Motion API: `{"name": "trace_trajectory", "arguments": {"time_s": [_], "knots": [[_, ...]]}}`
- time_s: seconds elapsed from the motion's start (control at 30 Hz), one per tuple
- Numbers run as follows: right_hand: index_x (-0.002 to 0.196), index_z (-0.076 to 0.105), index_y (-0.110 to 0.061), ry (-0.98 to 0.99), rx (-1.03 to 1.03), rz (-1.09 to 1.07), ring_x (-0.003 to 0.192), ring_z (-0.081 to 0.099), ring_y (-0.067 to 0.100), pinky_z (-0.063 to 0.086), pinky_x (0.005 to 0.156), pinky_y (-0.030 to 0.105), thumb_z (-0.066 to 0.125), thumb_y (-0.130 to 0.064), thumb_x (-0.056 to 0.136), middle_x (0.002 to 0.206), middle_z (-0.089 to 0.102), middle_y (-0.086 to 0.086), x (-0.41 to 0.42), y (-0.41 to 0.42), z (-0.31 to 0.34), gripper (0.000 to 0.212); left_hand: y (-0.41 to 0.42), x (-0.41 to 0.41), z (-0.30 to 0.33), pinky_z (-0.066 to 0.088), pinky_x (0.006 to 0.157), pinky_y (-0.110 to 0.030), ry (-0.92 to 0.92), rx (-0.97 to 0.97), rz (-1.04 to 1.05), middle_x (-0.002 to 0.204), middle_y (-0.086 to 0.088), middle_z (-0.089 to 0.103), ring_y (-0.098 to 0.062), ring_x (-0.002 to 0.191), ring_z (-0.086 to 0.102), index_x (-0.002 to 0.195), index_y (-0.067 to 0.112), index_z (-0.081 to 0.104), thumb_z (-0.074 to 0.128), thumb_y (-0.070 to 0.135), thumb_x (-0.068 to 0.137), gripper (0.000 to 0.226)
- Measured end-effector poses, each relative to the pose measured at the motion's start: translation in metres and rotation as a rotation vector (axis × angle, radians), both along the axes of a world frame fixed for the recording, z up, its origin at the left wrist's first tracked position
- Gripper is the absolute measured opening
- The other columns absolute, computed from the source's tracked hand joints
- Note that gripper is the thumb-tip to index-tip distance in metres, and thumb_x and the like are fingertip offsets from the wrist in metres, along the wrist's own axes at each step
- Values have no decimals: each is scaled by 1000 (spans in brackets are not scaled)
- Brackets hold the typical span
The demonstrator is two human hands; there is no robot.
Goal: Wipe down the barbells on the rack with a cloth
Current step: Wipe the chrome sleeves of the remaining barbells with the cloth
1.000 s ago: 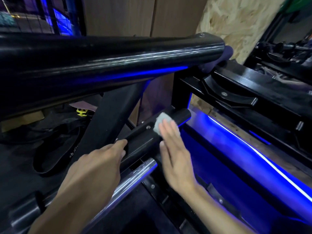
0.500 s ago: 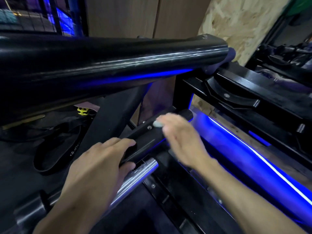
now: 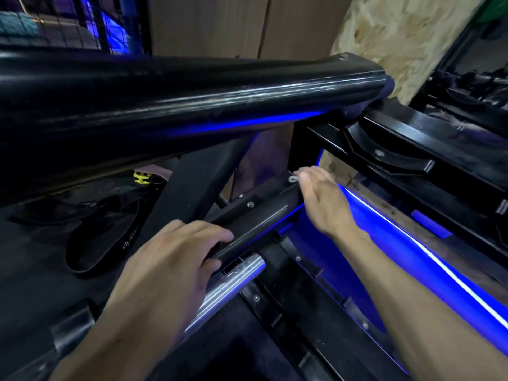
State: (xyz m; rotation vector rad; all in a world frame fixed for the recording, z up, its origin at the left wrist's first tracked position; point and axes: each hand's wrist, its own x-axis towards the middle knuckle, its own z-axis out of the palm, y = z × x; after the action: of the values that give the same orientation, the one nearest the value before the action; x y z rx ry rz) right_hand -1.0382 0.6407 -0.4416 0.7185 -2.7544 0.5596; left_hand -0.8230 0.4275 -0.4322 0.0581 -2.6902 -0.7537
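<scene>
The left hand (image 3: 165, 259) grips the near part of a black barbell sleeve (image 3: 258, 215), fingers curled over the top and thumb beneath, just above a chrome bar (image 3: 231, 281). At the sleeve's far end the right hand (image 3: 321, 199) presses a small pale cloth (image 3: 293, 178), only its edge showing under the bent fingertips. A thick black barbell (image 3: 192, 97) crosses above on the rack (image 3: 384, 149), with a blue light strip (image 3: 412, 243) to the right.

The left hand (image 3: 165, 259) is held palm down, its fingers (image 3: 209, 233) curled over a bar (image 3: 255, 224), the thumb tucked beneath. The right hand (image 3: 321, 199) is stretched farther forward on an extended forearm, fingers bent downward over a cloth (image 3: 293, 178).
</scene>
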Motion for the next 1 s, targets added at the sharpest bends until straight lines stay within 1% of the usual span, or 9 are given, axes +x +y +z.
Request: {"name": "trace_trajectory", "arguments": {"time_s": [0.1, 0.23, 0.33, 0.47, 0.57, 0.7, 0.8, 0.9, 1.0], "knots": [[105, 70, -10, 26, 7, -71, 117, 55, 32, 38, 110, 46, 21, -42, 105, 112, 69, 7, 2, -13, -5, 59, -3, 2, 0, 49, 85, -30, -47, -73, 62, 121, 31, 60, -4, 109, 54, 135, 45, 55, 67, 48, 91, 46], [110, 69, -10, 117, 42, 233, 109, 55, 26, 40, 106, 45, 32, -41, 107, 111, 67, 5, 65, -35, -10, 48, -3, 4, 7, 49, 92, -31, -137, -69, 113, 138, 24, 55, -11, 123, 56, 148, 45, 33, 46, 64, 96, 57], [120, 68, -11, 115, 130, 333, 122, 55, 25, 38, 113, 44, 28, -37, 108, 125, 66, 4, 56, -23, -10, 49, 0, 5, 12, 48, 92, -29, -177, -91, 118, 136, 28, 51, -7, 123, 54, 145, 48, 35, 51, 67, 93, 58], [123, 68, -7, -62, -2, -47, 136, 47, 32, 31, 120, 43, 13, -56, 107, 138, 62, 12, 1, -5, -2, 75, 2, 4, 3, 48, 75, -27, -179, -202, 100, 113, 25, 56, -9, 102, 54, 132, 43, 55, 79, 60, 75, 64], [130, 65, -5, -4, -15, 2, 142, 40, 29, 20, 125, 38, 23, -51, 106, 148, 55, 15, 40, -27, -14, 67, 4, 0, -3, 47, 60, -27, -163, -257, 81, 98, 21, 56, -14, 84, 55, 114, 35, 65, 95, 49, 55, 68], [140, 59, -9, 76, -105, 324, 148, 36, 17, 18, 126, 31, 33, -35, 111, 152, 51, 5, 72, -13, -20, 47, 3, -6, -3, 51, 56, -32, -69, -189, 77, 96, 23, 53, -10, 83, 50, 106, 40, 62, 84, 51, 69, 45], [133, 65, -6, 128, -222, 199, 142, 41, 14, 15, 122, 16, 44, -15, 107, 145, 58, 15, 26, 10, -23, 34, 2, -6, -4, 54, 58, -37, -44, -142, 77, 97, 25, 54, -9, 86, 50, 105, 42, 62, 80, 48, 76, 35], [133, 68, -17, 48, -333, 29, 135, 50, 12, 32, 121, 28, 45, -19, 106, 140, 63, 11, -11, 20, -26, 35, 3, -6, -4, 54, 62, -37, -44, -110, 74, 98, 27, 56, -9, 85, 52, 105, 41, 65, 83, 45, 75, 35], [97, 73, -36, -186, -539, -294, 88, 73, 21, 59, 91, 44, 51, -28, 102, 88, 76, 2, -26, 25, -35, 24, 3, -5, -1, 54, 65, -37, -53, -82, 76, 99, 27, 58, -10, 85, 53, 104, 41, 67, 83, 44, 75, 33]]}}
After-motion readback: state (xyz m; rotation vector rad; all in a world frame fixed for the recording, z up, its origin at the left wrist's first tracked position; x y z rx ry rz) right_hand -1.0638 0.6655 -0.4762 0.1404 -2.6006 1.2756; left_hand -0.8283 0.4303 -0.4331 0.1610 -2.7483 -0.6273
